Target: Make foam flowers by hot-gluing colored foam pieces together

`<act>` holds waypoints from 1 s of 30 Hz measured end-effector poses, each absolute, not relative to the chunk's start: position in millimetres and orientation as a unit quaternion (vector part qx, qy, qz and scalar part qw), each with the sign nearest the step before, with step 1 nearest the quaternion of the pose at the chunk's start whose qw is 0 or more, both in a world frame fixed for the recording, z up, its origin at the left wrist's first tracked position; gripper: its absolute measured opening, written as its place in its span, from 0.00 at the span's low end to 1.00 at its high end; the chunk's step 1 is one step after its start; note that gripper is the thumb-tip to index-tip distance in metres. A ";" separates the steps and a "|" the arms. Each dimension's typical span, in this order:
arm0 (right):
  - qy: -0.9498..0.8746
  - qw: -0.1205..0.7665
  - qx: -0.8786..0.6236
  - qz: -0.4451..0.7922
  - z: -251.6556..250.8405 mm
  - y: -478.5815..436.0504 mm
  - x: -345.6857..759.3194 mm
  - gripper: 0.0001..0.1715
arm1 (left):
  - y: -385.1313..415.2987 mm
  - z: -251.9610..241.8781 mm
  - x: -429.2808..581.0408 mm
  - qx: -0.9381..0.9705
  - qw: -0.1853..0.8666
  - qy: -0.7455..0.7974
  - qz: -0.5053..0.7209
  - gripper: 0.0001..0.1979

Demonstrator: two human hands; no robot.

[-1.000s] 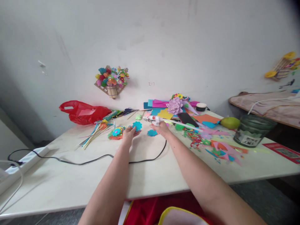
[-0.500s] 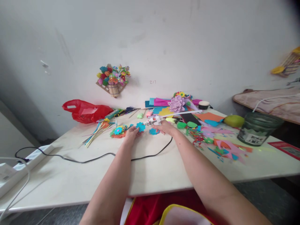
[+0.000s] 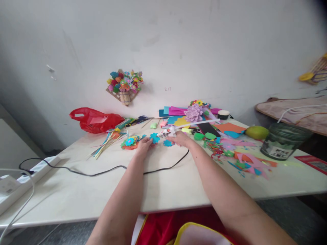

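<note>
My left hand [image 3: 145, 144] pinches a blue foam flower [image 3: 154, 137] by its left edge, just above the table. My right hand [image 3: 180, 139] is closed around a white hot glue gun [image 3: 168, 132], with its nozzle pointing left at the blue flower; whether the tip touches it I cannot tell. A second blue flower cutout [image 3: 168, 143] lies on the table below the glue gun. Left of my left hand sits a pile of layered foam flowers [image 3: 130, 141] in blue, yellow, green and orange.
A black cord [image 3: 163, 169] runs across the table [image 3: 84, 194] to a power strip [image 3: 41, 170]. Thin sticks [image 3: 104, 145] and a red plastic bag [image 3: 97, 120] lie left. Foam scraps [image 3: 251, 163] and a dark green jar [image 3: 283, 141] stand right. Coloured sheets [image 3: 176, 111] lie along the wall.
Both hands keep nearly the same pose, with the glue gun's nozzle still at the blue flower. The whole view has shifted slightly.
</note>
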State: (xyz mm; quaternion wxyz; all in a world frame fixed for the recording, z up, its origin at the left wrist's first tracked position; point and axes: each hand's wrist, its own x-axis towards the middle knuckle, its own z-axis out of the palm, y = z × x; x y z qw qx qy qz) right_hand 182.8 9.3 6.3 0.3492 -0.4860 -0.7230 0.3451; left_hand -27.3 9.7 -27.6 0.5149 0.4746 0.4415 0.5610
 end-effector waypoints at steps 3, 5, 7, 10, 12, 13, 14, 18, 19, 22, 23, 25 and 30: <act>-0.724 0.346 -0.492 0.339 8.7 7.0 182.5 0.21 | 9.4 -27.4 -27.3 0.474 0.520 0.438 0.560 0.14; -0.723 0.348 -0.493 0.336 9.5 6.2 182.6 0.20 | 8.9 -27.0 -27.0 0.473 0.522 0.437 0.560 0.13; -0.722 0.347 -0.498 0.333 9.7 6.0 182.7 0.20 | 8.3 -26.5 -26.7 0.473 0.522 0.437 0.560 0.12; -0.722 0.342 -0.505 0.325 9.5 6.3 182.7 0.20 | 7.6 -25.8 -26.1 0.472 0.521 0.438 0.560 0.11; -0.725 0.338 -0.507 0.321 9.1 6.7 182.5 0.21 | 7.2 -25.5 -25.8 0.468 0.523 0.441 0.559 0.11; -0.727 0.335 -0.507 0.318 8.8 7.0 182.4 0.21 | 7.1 -25.4 -25.7 0.466 0.523 0.443 0.559 0.10; -0.729 0.333 -0.508 0.315 8.6 7.3 182.3 0.21 | 7.0 -25.3 -25.7 0.465 0.524 0.443 0.559 0.10; -0.739 0.319 -0.511 0.301 8.3 7.8 182.3 0.21 | 7.0 -25.2 -26.1 0.466 0.526 0.442 0.558 0.10; -0.739 0.316 -0.514 0.300 8.5 7.8 182.3 0.21 | 7.1 -25.2 -26.2 0.466 0.526 0.442 0.557 0.10; -0.741 0.308 -0.519 0.295 9.0 7.7 182.5 0.22 | 7.4 -25.3 -26.2 0.468 0.528 0.440 0.555 0.10; -0.742 0.308 -0.518 0.292 9.2 7.8 182.5 0.22 | 7.5 -25.4 -26.1 0.468 0.528 0.441 0.555 0.10; -0.745 0.309 -0.517 0.286 9.2 7.8 182.5 0.22 | 7.6 -25.3 -25.9 0.466 0.531 0.440 0.554 0.09; -0.747 0.312 -0.516 0.280 9.3 7.0 182.4 0.21 | 8.3 -26.2 -26.2 0.465 0.533 0.439 0.554 0.10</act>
